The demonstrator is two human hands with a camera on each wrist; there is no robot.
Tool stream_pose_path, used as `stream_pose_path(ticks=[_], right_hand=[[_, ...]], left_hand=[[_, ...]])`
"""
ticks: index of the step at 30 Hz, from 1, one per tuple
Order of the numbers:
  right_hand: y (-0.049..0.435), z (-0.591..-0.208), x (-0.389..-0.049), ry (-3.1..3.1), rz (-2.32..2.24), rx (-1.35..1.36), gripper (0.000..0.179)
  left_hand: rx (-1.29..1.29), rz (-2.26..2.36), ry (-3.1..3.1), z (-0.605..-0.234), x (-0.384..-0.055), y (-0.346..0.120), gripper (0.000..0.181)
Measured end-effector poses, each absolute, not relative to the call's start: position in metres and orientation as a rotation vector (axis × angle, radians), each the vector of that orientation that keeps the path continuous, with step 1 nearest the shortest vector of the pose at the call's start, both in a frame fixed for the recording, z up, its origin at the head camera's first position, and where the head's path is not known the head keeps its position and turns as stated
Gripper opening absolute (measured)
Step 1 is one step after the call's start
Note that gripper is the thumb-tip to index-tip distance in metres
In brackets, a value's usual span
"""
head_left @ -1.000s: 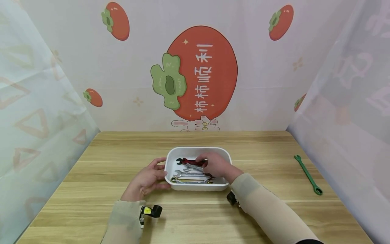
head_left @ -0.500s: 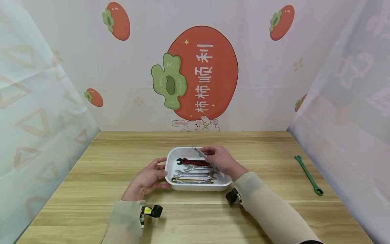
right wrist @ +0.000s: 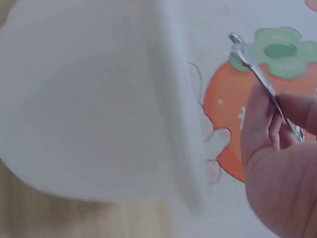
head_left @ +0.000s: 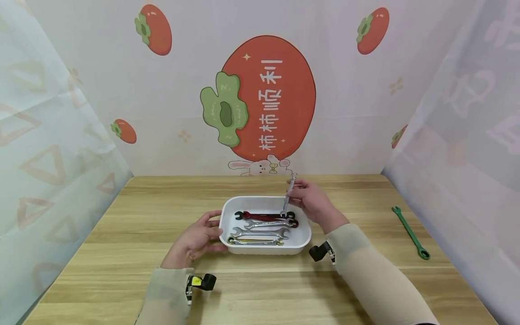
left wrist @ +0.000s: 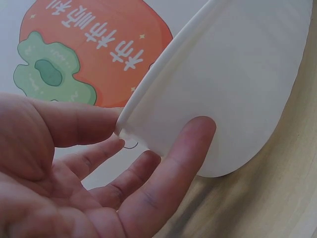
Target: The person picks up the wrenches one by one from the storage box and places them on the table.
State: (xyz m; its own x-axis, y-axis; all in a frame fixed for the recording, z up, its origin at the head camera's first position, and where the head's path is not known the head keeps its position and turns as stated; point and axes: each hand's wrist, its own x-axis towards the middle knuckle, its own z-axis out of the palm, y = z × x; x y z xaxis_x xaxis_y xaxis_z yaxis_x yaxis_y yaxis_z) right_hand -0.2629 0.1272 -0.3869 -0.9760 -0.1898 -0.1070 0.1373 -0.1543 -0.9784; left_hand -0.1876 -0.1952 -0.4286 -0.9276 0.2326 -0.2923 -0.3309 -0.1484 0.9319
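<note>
White tray [head_left: 264,250]: sits on the wooden table [head_left: 243,293]. Could skid or tip under a hard push, being braced at one end only.

Left hand [head_left: 198,237] at the tray's left end: fingers spread, one tip at the rim, another lying against the outer wall. Reads as steadying; a drift there would shift the tray.

Right hand [head_left: 314,201] above the right end, thumb and fingertips pinching a slim silver wrench [head_left: 290,190].

Green wrench [head_left: 411,233]: on the table, far right, well apart.

Inside the tray, back to front: black wrench [head_left: 239,215] and red wrench [head_left: 253,217], overlapping; two plain silver wrenches [head_left: 260,233]; a yellow-ended wrench [head_left: 256,242]. Tugging black or red would probably drag its partner.

Slim silver wrench: steeply tilted, lower end over the black-red pair, contact not tellable. Might swivel if that end knocks metal, slip if the pinch loosens, or clip the rim if carried sideways too low.
</note>
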Motion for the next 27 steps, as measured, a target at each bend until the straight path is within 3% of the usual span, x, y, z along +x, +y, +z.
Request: stream_pose_path(ticks=[7,16,27], right_hand=[[0.152,-0.381,-0.263,1.838,-2.306,0.074,0.057],[0.179,-0.381,-0.264,1.807,-2.413,0.153,0.009],[0.198,-0.384,-0.265,1.408,-2.518,0.292,0.010]], left_hand=[[-0.115,2.131,1.766,-0.429,-0.187,-0.196,0.058],[-0.110,2.132,1.767,-0.428,-0.186,-0.197,0.058],[-0.098,2.121,1.757,-0.427,-0.187,-0.197,0.059]])
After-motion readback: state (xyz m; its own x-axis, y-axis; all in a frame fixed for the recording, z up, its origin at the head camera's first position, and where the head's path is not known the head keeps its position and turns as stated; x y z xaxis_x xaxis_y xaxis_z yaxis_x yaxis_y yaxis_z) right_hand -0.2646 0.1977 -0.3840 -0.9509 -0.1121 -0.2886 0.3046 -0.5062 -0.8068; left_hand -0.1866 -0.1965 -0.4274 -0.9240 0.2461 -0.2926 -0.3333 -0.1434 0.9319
